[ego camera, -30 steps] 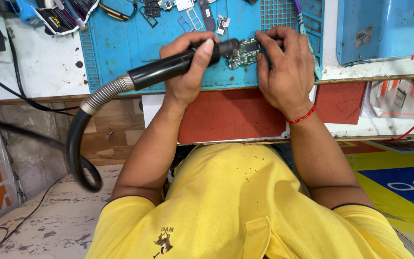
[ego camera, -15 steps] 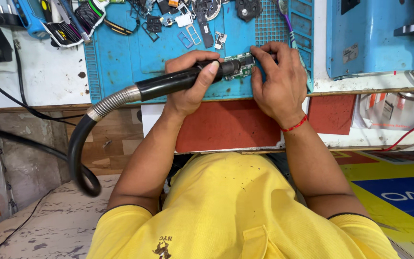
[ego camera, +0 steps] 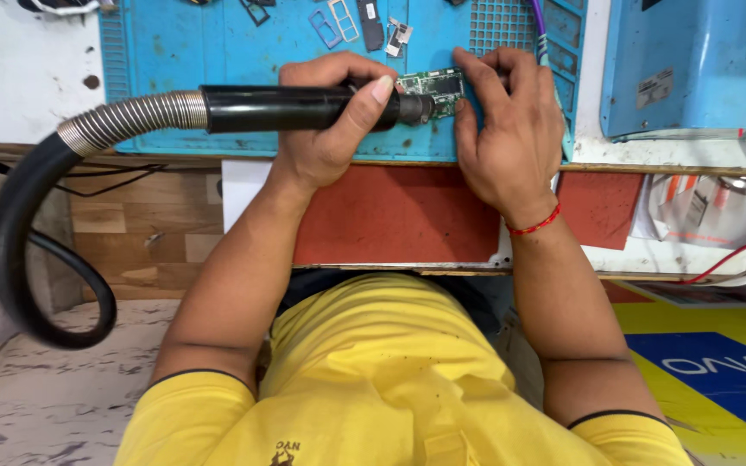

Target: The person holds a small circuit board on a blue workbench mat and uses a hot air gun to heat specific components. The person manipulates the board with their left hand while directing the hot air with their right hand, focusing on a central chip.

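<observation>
Currently at blue mat [ego camera: 218, 52] on worktop [ego camera: 28, 78]; small parts scattered along far edge of mat

Left hand [ego camera: 330, 121] closed around black hot-air handle [ego camera: 295, 108], thumb laid over barrel. Long axis of handle roughly level across view, slight droop toward nozzle; nozzle end points rightward at board, ribbed metal hose [ego camera: 127, 121] trailing off left and looping down to floor

Right hand [ego camera: 507, 121] pressed flat, fingers curled over right edge of green circuit board [ego camera: 433, 86], pinning it to mat. Board just ahead of nozzle tip, between both hands, long side roughly in line with handle

Risks, judged:
- hose weight could drag nozzle off target
- fingers very near nozzle: burn likely if tip drifts right
- lingering on one spot could scorch board or lift neighbouring components
- loose pin could let board skid
</observation>
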